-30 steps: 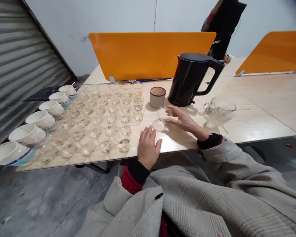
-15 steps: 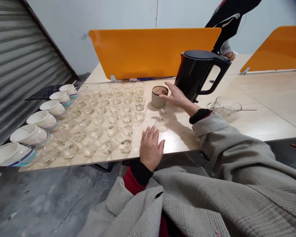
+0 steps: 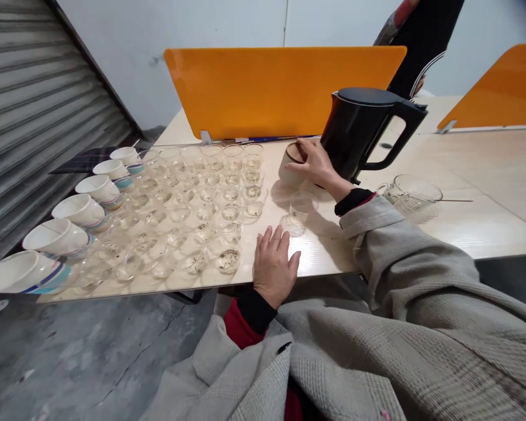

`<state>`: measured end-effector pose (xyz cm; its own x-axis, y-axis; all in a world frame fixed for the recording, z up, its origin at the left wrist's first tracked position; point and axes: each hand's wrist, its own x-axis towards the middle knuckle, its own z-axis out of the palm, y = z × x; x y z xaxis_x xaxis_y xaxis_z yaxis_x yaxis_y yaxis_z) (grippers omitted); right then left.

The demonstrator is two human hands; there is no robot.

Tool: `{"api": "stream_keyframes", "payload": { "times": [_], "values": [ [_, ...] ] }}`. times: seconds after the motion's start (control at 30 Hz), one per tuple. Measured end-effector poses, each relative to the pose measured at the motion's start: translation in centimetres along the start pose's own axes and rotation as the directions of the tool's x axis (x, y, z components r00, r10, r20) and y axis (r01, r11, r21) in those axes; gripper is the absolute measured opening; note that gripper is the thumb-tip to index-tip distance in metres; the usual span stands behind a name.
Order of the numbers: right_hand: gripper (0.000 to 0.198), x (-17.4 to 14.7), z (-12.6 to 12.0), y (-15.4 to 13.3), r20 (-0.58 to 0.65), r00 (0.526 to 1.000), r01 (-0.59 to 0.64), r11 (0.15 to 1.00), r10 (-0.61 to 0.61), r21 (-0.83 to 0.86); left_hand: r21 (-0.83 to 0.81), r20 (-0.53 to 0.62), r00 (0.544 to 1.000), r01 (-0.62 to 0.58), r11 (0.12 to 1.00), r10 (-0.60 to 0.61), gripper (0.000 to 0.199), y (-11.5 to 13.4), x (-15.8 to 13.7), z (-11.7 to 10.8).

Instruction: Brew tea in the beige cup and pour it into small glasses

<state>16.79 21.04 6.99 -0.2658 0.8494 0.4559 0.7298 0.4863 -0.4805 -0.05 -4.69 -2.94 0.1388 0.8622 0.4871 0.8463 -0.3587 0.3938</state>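
Observation:
My right hand (image 3: 318,164) is closed round a small pale cup (image 3: 290,169) with a brown rim, its fingers over the rim and side. The cup tilts slightly, and a shadow lies beneath it. My left hand (image 3: 274,266) rests flat at the table's front edge, fingers stretched out, holding nothing. Just beyond it stands an upright clear plastic cup (image 3: 304,206). To the left are rows of clear cups (image 3: 227,257) with a little pale liquid and dark bits at the bottom. A black electric kettle (image 3: 355,131) stands right behind my right hand.
White paper cups (image 3: 81,210) with coloured bands line the table's left end. A glass jug (image 3: 416,193) with a thin stick across it stands at the right. An orange divider (image 3: 284,90) runs along the back. Beyond it is another person in dark clothing (image 3: 429,47).
My right hand has closed on the pale cup, which now tilts. My left hand stays flat on the table. The person behind the divider has shifted, and the view has moved slightly.

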Motion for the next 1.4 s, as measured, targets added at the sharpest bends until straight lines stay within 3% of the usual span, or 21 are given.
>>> {"api": "stream_keyframes", "payload": {
  "times": [0.17,0.27,0.37,0.47,0.6,0.77,0.97,1.17,1.4],
  "values": [
    [0.080,-4.1,-6.8,-3.3,-0.186,0.978,0.079,0.991,-0.098,-0.104,-0.049,-0.050,0.999,-0.004,0.999,0.002,0.045,-0.5,-0.1,0.3],
    [0.078,-9.2,-11.3,-6.3,-0.248,0.957,0.123,0.985,-0.151,-0.123,-0.120,-0.107,0.994,-0.033,0.992,0.021,0.045,-1.0,-0.1,0.3],
    [0.076,-14.7,-13.4,-7.9,-0.228,0.958,0.147,0.982,-0.171,-0.117,-0.177,-0.199,0.978,-0.101,0.979,0.064,0.048,-1.4,0.0,-0.1],
    [0.079,-19.0,-12.4,-7.8,-0.140,0.969,0.190,0.978,-0.202,-0.091,-0.221,-0.239,0.964,-0.171,0.960,0.116,0.058,-1.5,0.1,-0.8],
    [0.081,-21.8,-8.6,-7.1,-0.011,0.989,0.147,0.989,-0.146,0.006,-0.254,-0.172,0.971,-0.205,0.945,0.164,0.078,-1.2,0.2,-1.6],
    [0.088,-22.1,-5.8,-6.9,0.048,0.992,0.117,0.992,-0.120,0.052,-0.285,-0.063,0.989,-0.148,0.947,0.136,0.091,-0.3,0.4,-1.4],
    [0.096,-21.2,-6.2,-7.8,0.135,0.977,0.168,0.986,-0.165,-0.014,-0.374,0.010,0.994,-0.094,0.922,0.106,0.096,1.0,1.5,-0.8],
    [0.084,-20.9,-5.3,-8.2,0.061,0.973,0.226,0.973,-0.223,-0.045,-0.384,0.035,0.999,-0.002,0.923,0.017,0.099,1.8,2.2,-0.4],
    [0.074,-20.9,-4.8,-8.4,0.016,0.990,0.135,0.979,-0.139,0.151,-0.363,0.029,0.999,0.043,0.931,-0.035,0.099,1.9,2.2,-0.2]
  ]
}}
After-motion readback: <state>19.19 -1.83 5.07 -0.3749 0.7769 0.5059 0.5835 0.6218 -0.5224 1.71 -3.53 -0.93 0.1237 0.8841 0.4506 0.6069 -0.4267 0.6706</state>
